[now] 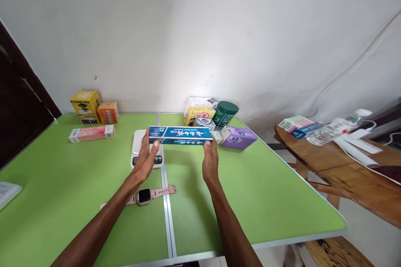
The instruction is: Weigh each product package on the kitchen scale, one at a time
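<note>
A long blue toothpaste box point(181, 135) is held level above the green table point(266, 192), one end in each hand. My left hand point(145, 159) grips its left end, over a small white kitchen scale point(139, 143). My right hand point(210, 159) grips its right end. The box hovers partly over the scale's right side. A pink smartwatch point(144, 195) lies flat on the table just under my left forearm.
At the far left stand a yellow box point(85, 106), an orange box point(108, 112) and a flat pink box point(91, 133). Behind the toothpaste box: a purple box point(239, 137), a green jar point(226, 113), small cartons. A wooden side table point(360, 175) with a bottle stands right.
</note>
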A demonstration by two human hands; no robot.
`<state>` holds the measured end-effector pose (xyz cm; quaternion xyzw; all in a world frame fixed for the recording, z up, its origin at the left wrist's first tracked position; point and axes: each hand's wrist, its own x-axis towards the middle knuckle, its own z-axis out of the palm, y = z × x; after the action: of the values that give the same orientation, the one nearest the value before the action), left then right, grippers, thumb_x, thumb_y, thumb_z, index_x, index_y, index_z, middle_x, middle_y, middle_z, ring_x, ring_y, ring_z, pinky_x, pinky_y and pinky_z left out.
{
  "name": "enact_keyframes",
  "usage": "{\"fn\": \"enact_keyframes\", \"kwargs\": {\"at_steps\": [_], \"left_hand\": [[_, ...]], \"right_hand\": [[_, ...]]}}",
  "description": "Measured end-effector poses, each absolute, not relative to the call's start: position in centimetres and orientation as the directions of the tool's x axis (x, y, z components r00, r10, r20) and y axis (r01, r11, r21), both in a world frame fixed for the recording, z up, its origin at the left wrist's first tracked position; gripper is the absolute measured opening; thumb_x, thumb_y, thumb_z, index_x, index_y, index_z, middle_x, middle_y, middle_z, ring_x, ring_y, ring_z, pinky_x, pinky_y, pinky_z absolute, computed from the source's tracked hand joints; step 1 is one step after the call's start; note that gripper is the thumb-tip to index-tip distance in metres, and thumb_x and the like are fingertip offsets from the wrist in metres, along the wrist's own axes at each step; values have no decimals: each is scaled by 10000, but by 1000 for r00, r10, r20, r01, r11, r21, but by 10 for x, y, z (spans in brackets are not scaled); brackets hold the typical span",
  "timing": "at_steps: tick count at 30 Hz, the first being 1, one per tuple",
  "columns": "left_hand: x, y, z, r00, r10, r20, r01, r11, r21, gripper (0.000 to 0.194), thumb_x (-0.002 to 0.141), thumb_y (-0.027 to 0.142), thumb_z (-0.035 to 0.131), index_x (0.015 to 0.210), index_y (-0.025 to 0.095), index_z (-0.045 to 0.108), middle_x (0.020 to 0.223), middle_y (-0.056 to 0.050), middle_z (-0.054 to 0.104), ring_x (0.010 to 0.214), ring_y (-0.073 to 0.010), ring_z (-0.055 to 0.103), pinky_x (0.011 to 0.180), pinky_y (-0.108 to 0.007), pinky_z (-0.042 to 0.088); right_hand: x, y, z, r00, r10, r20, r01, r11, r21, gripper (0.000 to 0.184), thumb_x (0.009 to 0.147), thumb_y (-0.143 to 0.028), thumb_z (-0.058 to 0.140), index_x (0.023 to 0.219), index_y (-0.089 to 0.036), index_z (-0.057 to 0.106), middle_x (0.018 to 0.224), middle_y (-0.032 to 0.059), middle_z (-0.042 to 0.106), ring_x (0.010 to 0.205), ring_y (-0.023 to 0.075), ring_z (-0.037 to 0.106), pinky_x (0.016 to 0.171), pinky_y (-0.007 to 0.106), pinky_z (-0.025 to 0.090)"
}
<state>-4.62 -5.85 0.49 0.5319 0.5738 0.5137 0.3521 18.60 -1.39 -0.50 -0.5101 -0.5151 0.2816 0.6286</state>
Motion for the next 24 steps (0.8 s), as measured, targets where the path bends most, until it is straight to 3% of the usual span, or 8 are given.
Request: {"fn": "enact_keyframes", "kwargs": {"at_steps": [5,9,14,17,20,24], "left_hand": [[20,-14,4,-52,990,133,224,-119,967,926,1024,855,466,1714,237,447,1868,-159,355,1790,-347,198,1458,-533,182],[55,22,-9,-42,998,52,223,-42,974,916,1048,802,462,1749,219,366,1891,-162,305,1787,-336,212,1451,-488,201],[64,51,-24,-125,992,1,248,30,968,933,1039,787,467,1763,217,322,1911,-154,248,1790,-319,199,1446,-469,202],[61,58,-27,-126,992,23,261,11,965,952,1029,795,477,1765,213,316,1909,-157,254,1789,-317,207,1446,-459,201],[62,60,-28,-93,994,55,259,-29,965,920,1037,780,490,1756,228,336,1891,-155,305,1781,-323,238,1444,-470,218],[72,59,-27,-70,994,84,234,-65,970,929,1056,711,519,1773,168,285,1877,-206,304,1769,-340,274,1441,-470,239]], "right_hand": [[251,14,-3,469,829,304,251,205,-946,950,952,-891,466,1588,-198,599,1586,205,648,1460,397,589,1270,600,406],[280,41,-23,486,844,229,265,107,-958,1011,926,-912,442,1607,-176,567,1617,227,612,1464,434,582,1248,609,431],[289,65,-53,425,839,340,472,114,-874,918,978,-825,394,1581,-165,603,1582,231,626,1558,435,475,1336,630,289],[292,74,-65,419,805,420,589,111,-800,862,1018,-762,306,1474,-130,674,1426,263,660,1430,440,541,1264,655,374],[298,79,-70,472,766,436,644,38,-764,780,1019,-725,376,1391,-129,714,1287,253,642,1249,439,601,1144,661,474],[299,84,-70,508,724,467,648,36,-761,694,1006,-669,479,1423,-160,699,1283,223,623,1165,405,631,1091,628,528]]}}
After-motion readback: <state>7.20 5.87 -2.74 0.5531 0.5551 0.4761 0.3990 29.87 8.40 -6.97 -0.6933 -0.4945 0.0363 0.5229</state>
